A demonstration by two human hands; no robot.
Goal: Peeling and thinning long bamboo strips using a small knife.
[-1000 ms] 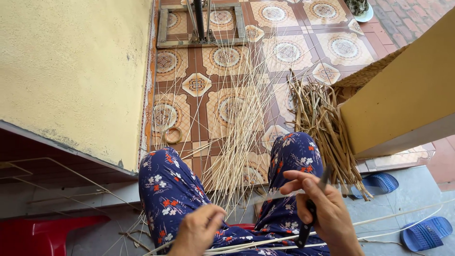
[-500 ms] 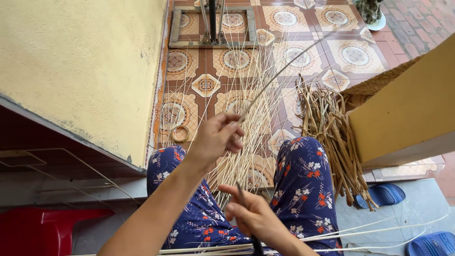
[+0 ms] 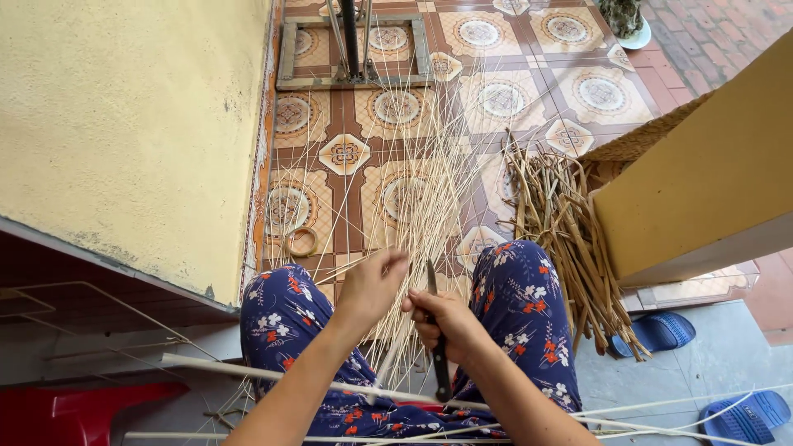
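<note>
Nearest, long pale canes [image 3: 273,376] lie across the blue flowered lap. Above them the right hand [image 3: 446,324] is closed round a dark-handled knife [image 3: 438,351], blade pointing away. Just left, the left hand [image 3: 373,285] pinches thin split strips [image 3: 413,206] that fan out over the patterned tiles [image 3: 347,153]. Right of the knees lies a heap of brown offcuts [image 3: 570,239]. Farthest stands a metal frame [image 3: 355,49].

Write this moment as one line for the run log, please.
left hand: pinching thin strips | right hand: gripping knife | beside: cane bundle
</note>
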